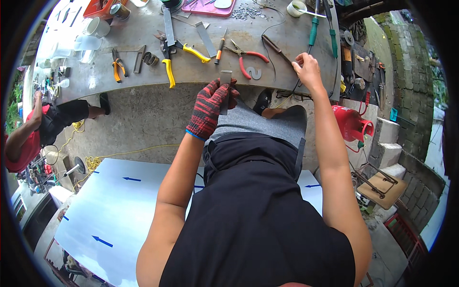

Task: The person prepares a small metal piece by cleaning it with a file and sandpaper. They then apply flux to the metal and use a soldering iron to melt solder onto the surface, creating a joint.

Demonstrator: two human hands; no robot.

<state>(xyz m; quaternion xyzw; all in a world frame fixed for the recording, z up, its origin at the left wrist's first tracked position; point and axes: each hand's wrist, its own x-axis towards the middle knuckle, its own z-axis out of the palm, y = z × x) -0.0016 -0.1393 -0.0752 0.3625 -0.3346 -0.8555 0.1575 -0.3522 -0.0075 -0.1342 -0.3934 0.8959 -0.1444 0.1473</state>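
My left hand (210, 109), in a red and black striped glove, grips a narrow flat metal strip (225, 91) upright in front of the table edge. My bare right hand (308, 71) is over the table's right part with its fingers curled together. Its fingertips meet the near end of a brown rod-shaped tool (273, 44); whether they hold it or something smaller is hidden. Between the hands lie red-handled pliers (246, 56), an S-shaped metal piece (253, 73) and an orange and black screwdriver (220, 50).
Yellow-handled snips (168, 67), orange-handled pliers (118, 66) and metal strips (205, 39) lie on the metal table (158, 82). Green-handled soldering irons (313, 32) and a white cup (295, 8) are at the back right. A red gas cylinder (351, 123) stands right; another person (36, 122) is left.
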